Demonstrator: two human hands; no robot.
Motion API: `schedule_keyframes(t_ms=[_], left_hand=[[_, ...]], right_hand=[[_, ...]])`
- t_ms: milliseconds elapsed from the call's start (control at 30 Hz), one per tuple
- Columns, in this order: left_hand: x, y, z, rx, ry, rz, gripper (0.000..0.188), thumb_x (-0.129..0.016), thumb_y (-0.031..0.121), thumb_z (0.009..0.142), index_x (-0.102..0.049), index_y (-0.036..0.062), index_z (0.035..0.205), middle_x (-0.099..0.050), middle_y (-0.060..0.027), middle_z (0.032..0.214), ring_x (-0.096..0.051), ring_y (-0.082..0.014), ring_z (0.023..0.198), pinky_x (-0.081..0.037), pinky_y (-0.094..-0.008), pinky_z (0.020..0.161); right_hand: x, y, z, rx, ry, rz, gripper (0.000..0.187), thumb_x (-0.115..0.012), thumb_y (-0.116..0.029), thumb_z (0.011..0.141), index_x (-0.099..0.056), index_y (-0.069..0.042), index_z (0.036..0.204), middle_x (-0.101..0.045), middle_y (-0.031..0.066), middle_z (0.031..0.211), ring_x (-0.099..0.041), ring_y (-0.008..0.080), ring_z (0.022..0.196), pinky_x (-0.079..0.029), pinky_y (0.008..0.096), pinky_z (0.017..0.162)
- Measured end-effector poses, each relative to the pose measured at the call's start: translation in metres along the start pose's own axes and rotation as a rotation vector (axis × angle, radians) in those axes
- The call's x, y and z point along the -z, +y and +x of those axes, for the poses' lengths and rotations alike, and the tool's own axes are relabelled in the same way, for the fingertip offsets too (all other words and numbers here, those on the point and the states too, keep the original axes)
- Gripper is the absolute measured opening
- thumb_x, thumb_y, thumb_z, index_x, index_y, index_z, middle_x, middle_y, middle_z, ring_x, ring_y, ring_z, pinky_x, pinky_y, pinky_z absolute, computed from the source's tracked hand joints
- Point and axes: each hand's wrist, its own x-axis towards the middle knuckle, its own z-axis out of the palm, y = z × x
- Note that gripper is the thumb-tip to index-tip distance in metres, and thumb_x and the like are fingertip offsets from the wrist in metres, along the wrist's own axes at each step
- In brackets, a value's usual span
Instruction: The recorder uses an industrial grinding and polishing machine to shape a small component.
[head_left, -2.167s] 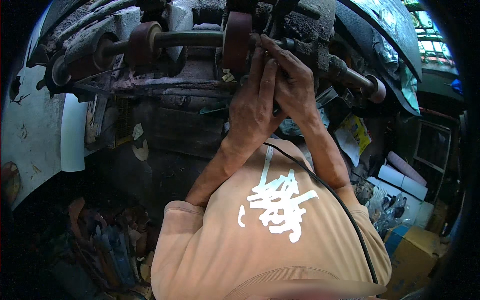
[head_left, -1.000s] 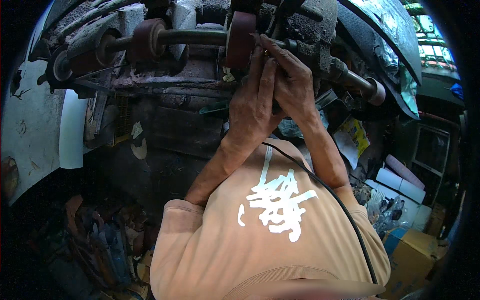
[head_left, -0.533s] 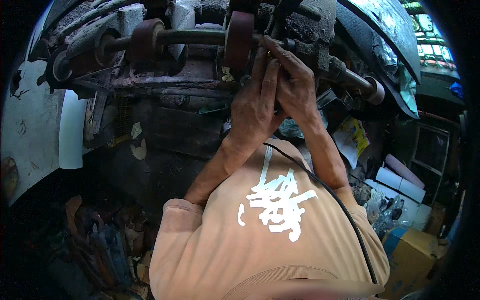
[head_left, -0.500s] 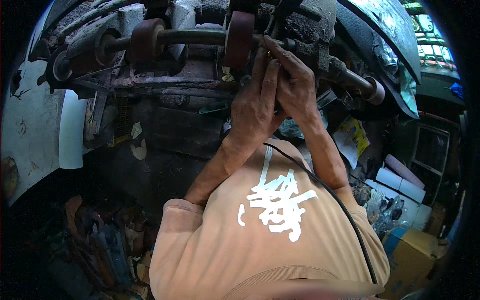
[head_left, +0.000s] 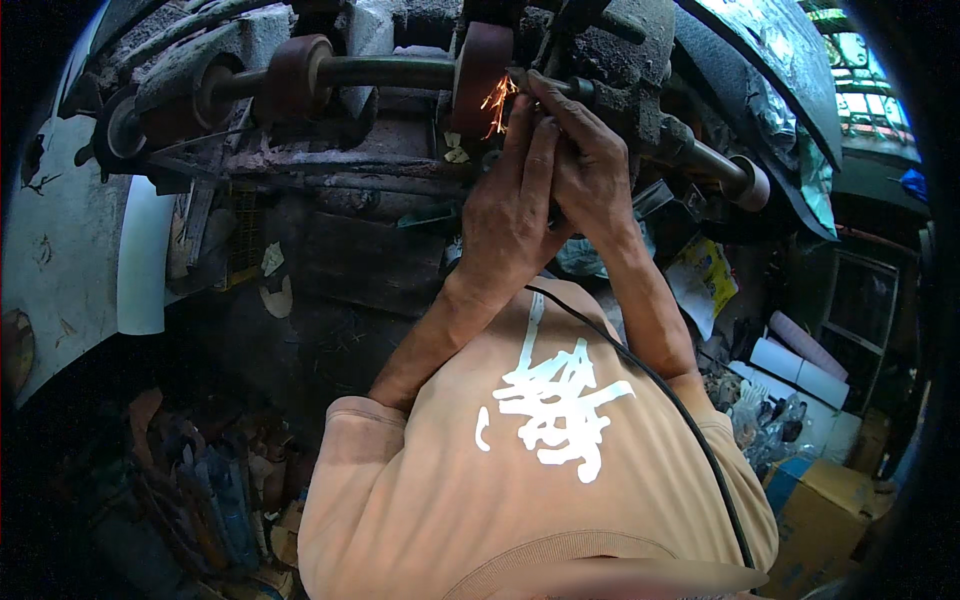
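Observation:
Both hands are close together at the right side of a reddish-brown grinding wheel (head_left: 483, 80) on a horizontal metal shaft (head_left: 390, 73). My left hand (head_left: 508, 205) has its fingers stretched upward and pressed together, their tips bent in at the wheel's edge. Over them leans my right hand (head_left: 590, 165), its index finger and thumb closed at the same spot. Between the fingertips is a small metal piece (head_left: 517, 75), mostly hidden by the fingers. Orange sparks (head_left: 497, 103) spray down and left from where it meets the wheel.
A second wheel (head_left: 297, 77) sits farther left on the shaft, amid dusty machine parts. To the right, a small roller (head_left: 748, 182) ends another shaft. A cardboard box (head_left: 835, 520) stands lower right, scrap strips (head_left: 215, 490) lie lower left, and a black cable (head_left: 690, 430) crosses my shirt.
Sparks now fly from the wheel beside my fingertips; none showed before. My hands have hardly moved, and the small piece now meets the wheel's right side.

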Motion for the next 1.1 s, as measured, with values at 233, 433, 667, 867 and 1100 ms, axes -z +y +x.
schedule_keyframes(t_ms=[233, 433, 667, 867, 1100], left_hand=[[0.0015, 0.0028, 0.0010, 0.039, 0.000, -0.038, 0.096, -0.085, 0.022, 0.071, -0.031, -0.0003, 0.147, -0.033, -0.0326, 0.149, -0.060, -0.0445, 0.116, -0.055, -0.0436, 0.092], [0.0034, 0.0004, 0.0033, -0.014, 0.015, 0.020, 0.096, -0.085, 0.020, 0.070, -0.031, -0.0011, 0.147, -0.032, -0.0328, 0.149, -0.060, -0.0444, 0.117, -0.055, -0.0442, 0.092], [0.0035, -0.0004, 0.0021, -0.006, 0.026, -0.025, 0.098, -0.086, 0.021, 0.068, -0.032, -0.0017, 0.146, -0.032, -0.0335, 0.149, -0.059, -0.0449, 0.117, -0.054, -0.0446, 0.093], [0.0029, 0.0004, 0.0008, 0.018, 0.009, -0.009, 0.096, -0.086, 0.023, 0.070, -0.033, -0.0019, 0.146, -0.034, -0.0338, 0.148, -0.062, -0.0444, 0.113, -0.055, -0.0440, 0.091], [0.0024, 0.0039, 0.0027, 0.000, 0.013, 0.001, 0.092, -0.084, 0.022, 0.072, -0.033, -0.0015, 0.146, -0.036, -0.0326, 0.147, -0.062, -0.0434, 0.113, -0.056, -0.0432, 0.092]], right_hand=[[-0.0008, 0.0003, -0.0006, -0.021, -0.009, -0.007, 0.048, -0.061, 0.002, 0.086, -0.059, -0.005, 0.133, -0.065, 0.0185, 0.121, -0.067, 0.0303, 0.107, -0.056, 0.0356, 0.089], [-0.0016, -0.0028, 0.0020, 0.001, -0.014, 0.004, 0.046, -0.061, 0.002, 0.087, -0.059, -0.004, 0.132, -0.064, 0.0189, 0.124, -0.066, 0.0301, 0.109, -0.056, 0.0356, 0.091], [-0.0031, 0.0013, 0.0024, 0.003, -0.014, 0.011, 0.046, -0.062, 0.002, 0.086, -0.059, -0.003, 0.132, -0.063, 0.0195, 0.125, -0.066, 0.0308, 0.110, -0.056, 0.0356, 0.092], [-0.0030, -0.0013, 0.0001, -0.043, -0.019, -0.006, 0.045, -0.062, -0.001, 0.087, -0.059, -0.004, 0.132, -0.064, 0.0190, 0.122, -0.067, 0.0297, 0.107, -0.057, 0.0357, 0.089], [0.0022, -0.0020, -0.0027, -0.065, -0.016, 0.006, 0.047, -0.060, -0.002, 0.088, -0.058, -0.005, 0.134, -0.065, 0.0180, 0.119, -0.068, 0.0291, 0.104, -0.056, 0.0353, 0.088]])
